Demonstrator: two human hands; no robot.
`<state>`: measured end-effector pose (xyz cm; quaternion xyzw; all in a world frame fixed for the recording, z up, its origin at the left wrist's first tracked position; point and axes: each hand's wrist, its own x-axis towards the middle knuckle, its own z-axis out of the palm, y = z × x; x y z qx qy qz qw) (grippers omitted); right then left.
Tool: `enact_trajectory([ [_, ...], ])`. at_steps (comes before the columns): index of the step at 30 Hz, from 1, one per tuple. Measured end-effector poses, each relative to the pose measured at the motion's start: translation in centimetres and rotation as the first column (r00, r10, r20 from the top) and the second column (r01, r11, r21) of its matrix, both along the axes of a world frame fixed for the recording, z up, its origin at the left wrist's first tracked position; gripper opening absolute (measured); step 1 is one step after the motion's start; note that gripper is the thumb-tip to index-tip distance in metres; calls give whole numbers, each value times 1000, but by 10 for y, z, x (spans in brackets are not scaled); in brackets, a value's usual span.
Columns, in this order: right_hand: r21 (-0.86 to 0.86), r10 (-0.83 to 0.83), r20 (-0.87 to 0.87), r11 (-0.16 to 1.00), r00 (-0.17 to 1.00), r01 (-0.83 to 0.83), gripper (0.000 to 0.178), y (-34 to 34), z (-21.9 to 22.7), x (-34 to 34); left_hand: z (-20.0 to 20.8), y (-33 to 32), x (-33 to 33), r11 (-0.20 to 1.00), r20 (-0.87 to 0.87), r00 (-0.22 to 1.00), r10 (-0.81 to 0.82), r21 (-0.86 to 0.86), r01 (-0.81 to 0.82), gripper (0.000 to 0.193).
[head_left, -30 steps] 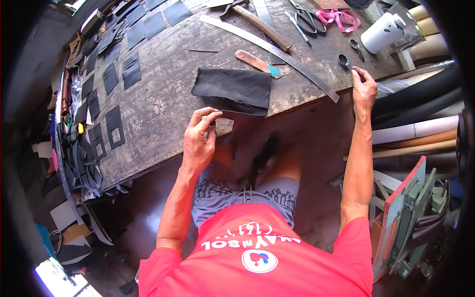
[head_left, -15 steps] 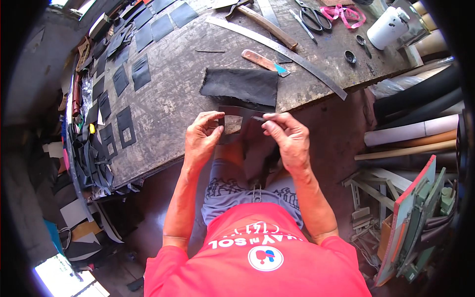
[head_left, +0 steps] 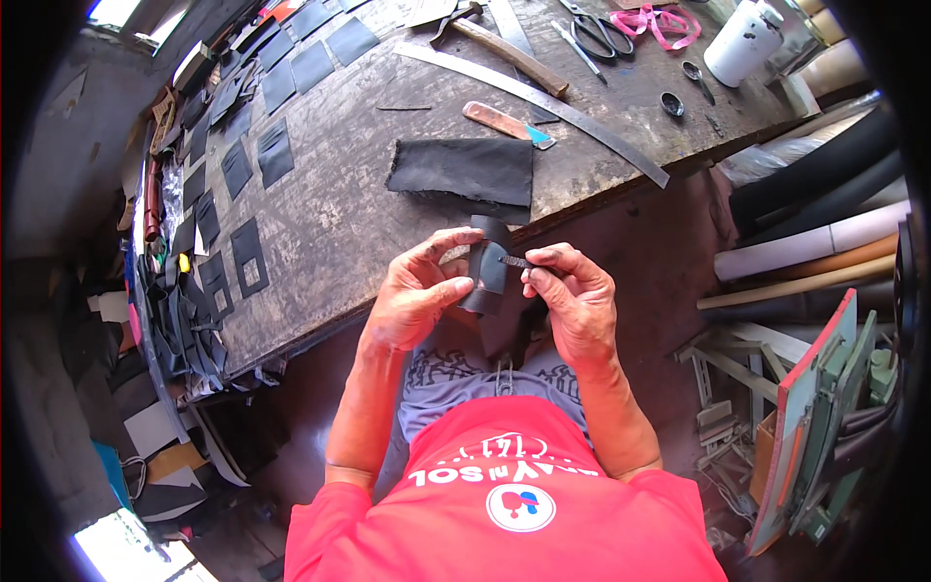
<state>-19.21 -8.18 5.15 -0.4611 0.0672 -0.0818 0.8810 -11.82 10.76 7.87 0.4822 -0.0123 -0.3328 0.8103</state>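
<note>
So the big worn wooden workbench (head_left: 388, 194) fills most of the upper half of the frame, with rows of cut black leather pieces (head_left: 254, 165) laid out along its upper left and a heap of dark straps (head_left: 179, 320) hanging off the left edge. Near the middle of the bench there's a flat black cloth-like panel (head_left: 464, 173), and above it a long metal ruler (head_left: 543, 97) running diagonally toward the right, plus a wooden-handled knife (head_left: 504, 121). Upper right has scissors (head_left: 593, 29) and a white bottle (head_left: 742, 41). What's changed: a second ago the right hand was way out at the right end of the bench, near the small stuff there, and the left hand was alone with the piece. Half a second ago it had come back in, and now both hands are together at the frame's centre, just below the bench edge. The left hand (head_left: 417, 296) is closed around a small curled dark leather piece (head_left: 488, 264), thumb and fingers pinching it. The right hand (head_left: 572, 296) pinches a thin dark sliver of something (head_left: 517, 261) right against that piece; too small to tell if it's a tool or a strip. Looks to me like the fetching is done and the close-up work on that piece is on.
</note>
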Motion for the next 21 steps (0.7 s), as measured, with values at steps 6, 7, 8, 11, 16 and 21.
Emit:
enact_trajectory([
  [6, 21, -22, -78, 999, 997, 24, 21, -5, -16, -5, -24, 0, -2, 995, -1, 995, -101, 9, 101, 55],
  [7, 20, -24, -89, 999, 996, 25, 21, -6, -20, -6, -24, -1, -3, 996, 5, 996, -90, -3, 90, 54],
  [8, 21, -26, -99, 999, 995, 28, 21, -7, -23, -7, -22, -3, -4, 997, 13, 997, -80, -13, 80, 54],
  [11, 59, -4, -87, 998, 996, 9, 22, -10, -27, -9, -19, -6, -7, 996, -53, 998, -37, -77, 33, 58],
  [16, 82, -29, -99, 996, 995, 37, 22, -6, -20, -9, -32, -3, -9, 953, -177, 980, -94, -300, 37, 61],
  [21, 55, -44, -113, 997, 993, 50, 22, -7, -18, -9, -31, -16, -17, 930, -253, 965, -70, -367, -29, 60],
])
